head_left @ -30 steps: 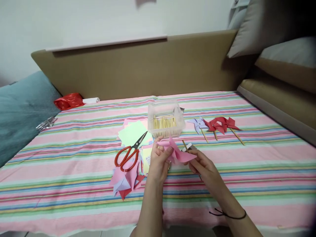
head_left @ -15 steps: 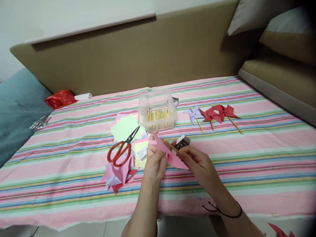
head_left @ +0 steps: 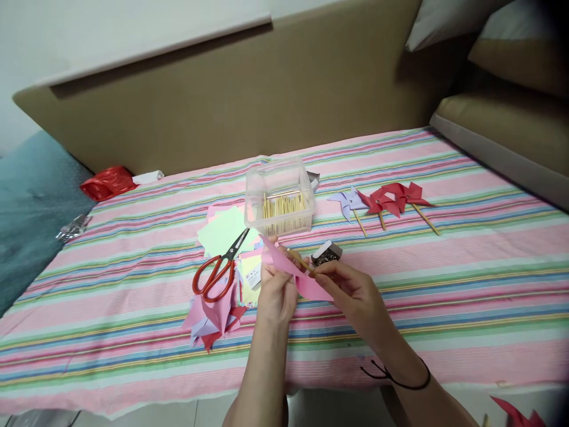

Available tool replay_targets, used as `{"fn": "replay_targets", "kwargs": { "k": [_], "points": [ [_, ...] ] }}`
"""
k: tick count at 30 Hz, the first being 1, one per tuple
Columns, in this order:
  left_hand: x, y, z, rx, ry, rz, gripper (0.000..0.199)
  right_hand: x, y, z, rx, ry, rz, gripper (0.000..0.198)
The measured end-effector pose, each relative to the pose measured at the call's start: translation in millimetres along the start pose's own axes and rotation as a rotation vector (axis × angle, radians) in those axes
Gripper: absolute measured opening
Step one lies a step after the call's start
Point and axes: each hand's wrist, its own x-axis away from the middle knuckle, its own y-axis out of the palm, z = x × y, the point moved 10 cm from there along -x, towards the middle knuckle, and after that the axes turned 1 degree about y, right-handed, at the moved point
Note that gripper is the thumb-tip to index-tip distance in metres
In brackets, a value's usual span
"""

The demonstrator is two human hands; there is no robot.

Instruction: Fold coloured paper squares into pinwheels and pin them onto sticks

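Observation:
My left hand (head_left: 276, 292) is closed on a pink paper pinwheel (head_left: 283, 261), holding it tilted above the striped cloth. Between the thumb and fingers of my right hand (head_left: 344, 284) is a thin wooden stick (head_left: 301, 261), which lies against the pinwheel; the spot where they meet is partly hidden. Just beyond my right hand sits a small open box (head_left: 328, 254) of dark metal pins. Left of my left hand, red-handled scissors (head_left: 220, 270) rest on coloured paper sheets (head_left: 224, 234) and folded pink, lilac and red paper pieces (head_left: 213, 320).
A clear plastic box (head_left: 280, 196) of wooden sticks stands behind my hands. Finished pinwheels, one lilac (head_left: 349, 203) and two red (head_left: 380, 201), lie to its right. A red plastic bag (head_left: 109, 182) is at the far left. Another red paper piece (head_left: 518, 412) shows at the bottom right.
The view has shifted slightly. Both hands still hold the pinwheel and the stick, with the stick's angle to the paper little changed.

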Motion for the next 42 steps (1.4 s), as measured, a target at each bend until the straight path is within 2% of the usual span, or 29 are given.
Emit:
{"fn": "replay_targets", "kwargs": {
  "k": [8, 17, 27, 36, 42],
  "points": [
    [-0.6, 2.6, 6.4, -0.069, 0.031, -0.069, 0.051, -0.3, 0.1, -2.7, 0.005, -0.021, 0.008, 0.014],
    [0.1, -2.0, 7.2, -0.082, 0.02, -0.005, 0.058, 0.2, -2.1, -6.3, 0.036, -0.053, 0.037, 0.009],
    [1.3, 0.0, 9.9, -0.127, 0.027, -0.037, 0.061, -0.6, -3.8, -13.0, 0.071, -0.071, 0.052, 0.007],
    [1.6, -2.6, 13.1, -0.151, 0.034, -0.023, 0.083, 1.8, -3.0, -14.7, 0.101, -0.089, 0.045, 0.01],
    [2.4, -1.3, 12.2, -0.167, 0.016, -0.027, 0.078, 2.2, -4.2, -15.7, 0.111, -0.103, 0.058, 0.009]
  ]
}}
